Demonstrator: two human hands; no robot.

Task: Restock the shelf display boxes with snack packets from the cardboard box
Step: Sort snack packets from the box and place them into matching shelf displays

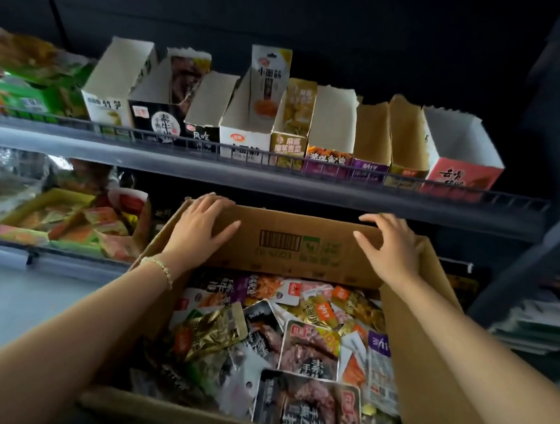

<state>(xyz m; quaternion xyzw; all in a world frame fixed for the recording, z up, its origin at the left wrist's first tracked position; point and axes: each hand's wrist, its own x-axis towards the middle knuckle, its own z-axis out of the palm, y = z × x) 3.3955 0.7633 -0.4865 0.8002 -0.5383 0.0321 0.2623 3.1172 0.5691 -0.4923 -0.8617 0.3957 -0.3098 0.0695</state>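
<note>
Nearest me, the carton (302, 246) sat full of mixed snack packets (309, 348), heaped loose. I had my left hand (202, 226) and right hand (391, 248) laid flat on its far flap, fingers spread, gripping nothing. Above it, the display boxes (244, 124) stood in a row on the shelf (112, 150), most looking empty; a few showed a packet upright inside.
</note>
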